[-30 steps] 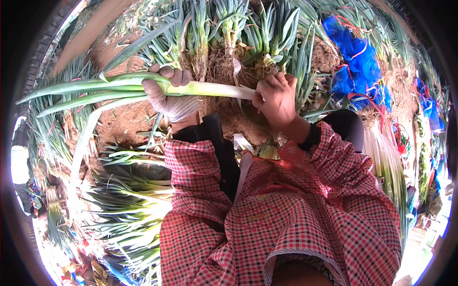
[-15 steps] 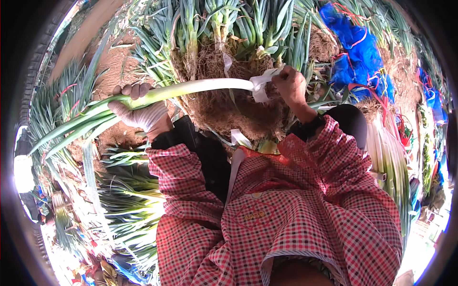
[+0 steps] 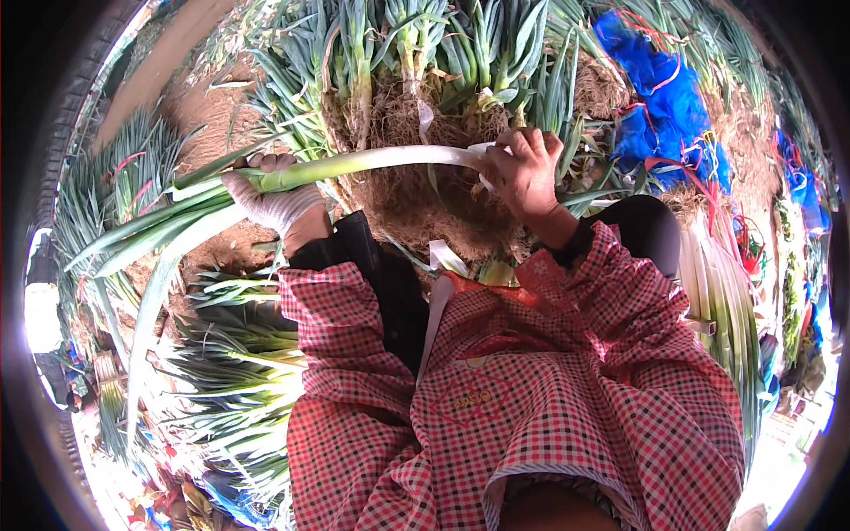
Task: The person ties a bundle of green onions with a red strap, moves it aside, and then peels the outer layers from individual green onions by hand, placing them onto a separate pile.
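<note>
A long green onion stretches across in front of me, its white shank to the right and green leaves to the left. My left hand, in a pale glove with dirty fingertips, is closed around its green part. At the white root end, my bare right hand has its fingers pinched on the shank. A scrap of white peeled skin shows beside those fingers; the root end itself is hidden by them. Below and behind the onion lies a mass of brown roots from unpeeled green onions standing at the back.
Blue netting with red strings lies at the back right. Peeled white onions are stacked to my right. More green onions lie in a pile at the near left, and another bundle sits farther left.
My right hand has shifted left onto the onion's white end, and the loose skin there is now mostly covered. My left hand has moved slightly right; a long leaf now hangs down below it.
</note>
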